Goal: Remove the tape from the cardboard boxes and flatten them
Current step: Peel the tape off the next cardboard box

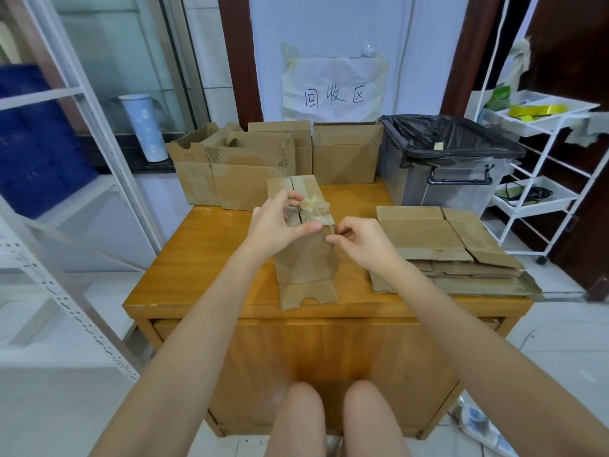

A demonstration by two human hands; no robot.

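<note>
1. Sitting at a wooden table [204, 258], with a cardboard box [306, 255] held up at its middle, taped end away from the body, notched flap toward the near edge.
2. Left hand [273, 222]: fingers curled around the box's upper left edge, fingertips pinching a crumpled wad of yellowish tape [311, 204] on top of the flap seam.
3. Right hand [359, 242]: thumb and forefinger pressed together at the box's upper right corner, pinching what looks like a thin strip of tape; remaining fingers loosely curled.
4. Flattened boxes [445, 249] stacked on the table's right side, well apart from the held box.
5. Unflattened boxes [250, 166] standing in a row along the far edge.
6. Grey bin [441, 179] with a black liner at the far right corner, just beside the row.
7. Paper sign [334, 90] taped to the wall behind; white cart [540, 166] to the right.
</note>
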